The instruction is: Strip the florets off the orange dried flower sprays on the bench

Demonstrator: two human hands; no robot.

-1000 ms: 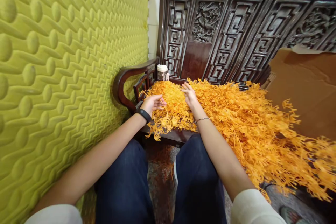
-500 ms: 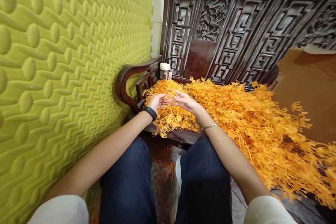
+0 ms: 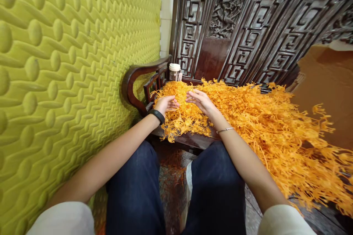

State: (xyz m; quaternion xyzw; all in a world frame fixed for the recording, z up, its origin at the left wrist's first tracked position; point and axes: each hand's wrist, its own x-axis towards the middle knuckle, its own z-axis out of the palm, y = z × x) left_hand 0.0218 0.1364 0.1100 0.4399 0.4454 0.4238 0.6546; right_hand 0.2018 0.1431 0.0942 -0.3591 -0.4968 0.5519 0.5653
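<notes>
My left hand [image 3: 167,104], a black band on its wrist, is closed around a thin orange plastic stem [image 3: 173,109] that shows below its fingers. To its right, a short gap away, my right hand [image 3: 200,100] has its fingertips pinched together. A small orange plastic sprig [image 3: 191,89] pokes up at those fingertips; its full shape is lost against the pile behind. Both hands hover over a smaller heap of orange plastic sprigs [image 3: 179,126] with curled, branching tips. A much larger pile of the same sprigs [image 3: 275,132] spreads to the right.
The heaps lie on a dark carved wooden bench [image 3: 193,140] with a curved armrest [image 3: 129,82]. A white-lidded cup [image 3: 174,71] stands in its back corner. Yellow padded matting [image 3: 68,62] rises at left. Brown cardboard [image 3: 325,91] leans at right. Orange scraps [image 3: 173,165] litter the floor.
My hands were nearly touching and have drawn apart, the right one shifting rightward. The view has tilted slightly.
</notes>
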